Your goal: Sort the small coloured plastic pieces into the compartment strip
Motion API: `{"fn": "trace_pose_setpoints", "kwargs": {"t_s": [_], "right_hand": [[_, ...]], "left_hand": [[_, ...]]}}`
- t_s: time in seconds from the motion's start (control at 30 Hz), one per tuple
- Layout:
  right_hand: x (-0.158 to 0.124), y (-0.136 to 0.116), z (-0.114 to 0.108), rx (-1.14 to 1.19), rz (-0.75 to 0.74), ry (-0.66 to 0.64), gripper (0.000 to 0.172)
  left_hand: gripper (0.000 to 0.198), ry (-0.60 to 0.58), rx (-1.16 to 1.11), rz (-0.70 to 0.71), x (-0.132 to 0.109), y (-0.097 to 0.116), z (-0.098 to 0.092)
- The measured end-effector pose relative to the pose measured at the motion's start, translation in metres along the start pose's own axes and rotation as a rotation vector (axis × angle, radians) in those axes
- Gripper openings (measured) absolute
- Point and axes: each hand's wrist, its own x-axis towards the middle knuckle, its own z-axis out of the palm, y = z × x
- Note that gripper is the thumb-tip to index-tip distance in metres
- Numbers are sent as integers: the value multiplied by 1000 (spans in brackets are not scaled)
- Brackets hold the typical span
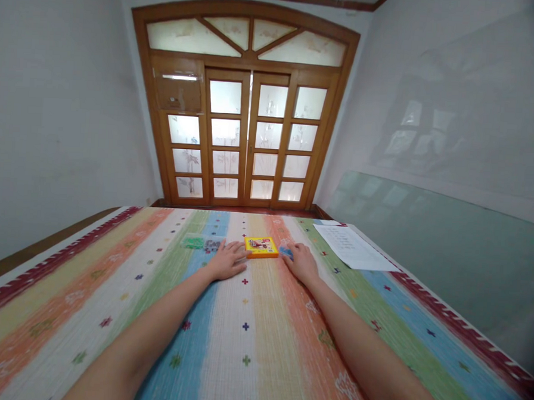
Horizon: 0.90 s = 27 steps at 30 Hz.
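A small yellow box (261, 246) with a red label lies on a striped, many-coloured cloth (252, 318). My left hand (228, 259) rests flat on the cloth just left of the box, fingers stretched toward it. My right hand (300, 262) lies flat on the cloth just right of the box, fingers spread, over a small blue item I cannot make out. Neither hand holds anything. A clear bag with green pieces (201, 243) lies left of my left hand.
A printed white sheet (351, 246) lies at the cloth's far right. A glass pane (447, 257) leans along the right wall. A wooden door with frosted panes (247, 139) stands behind the surface. White walls close in on both sides.
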Motion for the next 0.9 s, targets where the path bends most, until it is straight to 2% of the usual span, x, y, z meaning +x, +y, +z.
{"fn": "trace_pose_setpoints", "kwargs": {"t_s": [0.13, 0.27, 0.33, 0.4, 0.53, 0.73, 0.8, 0.9], "right_hand": [[-1, 1, 1, -3, 37, -9, 50], [2, 1, -3, 32, 166, -14, 53], [3, 0, -6, 54, 218, 16, 55], [2, -5, -11, 91, 208, 74, 57], [-6, -29, -17, 209, 1, 117, 55], [-18, -67, -10, 401, -300, -51, 54], [-19, -72, -8, 399, -360, -107, 53], [-18, -74, -8, 372, -406, -151, 54]], "left_hand": [[59, -47, -8, -38, 5, 0, 3], [55, -43, -28, -76, 11, 1, 6], [55, -37, -31, -103, 14, 2, 9], [55, -14, -27, -139, 18, 4, 13], [51, 75, -13, -194, 29, 10, 21], [51, 112, -4, -287, 39, 16, 19], [52, 155, -4, -253, 37, 18, 17], [56, 202, -54, -101, 24, 18, 13]]}}
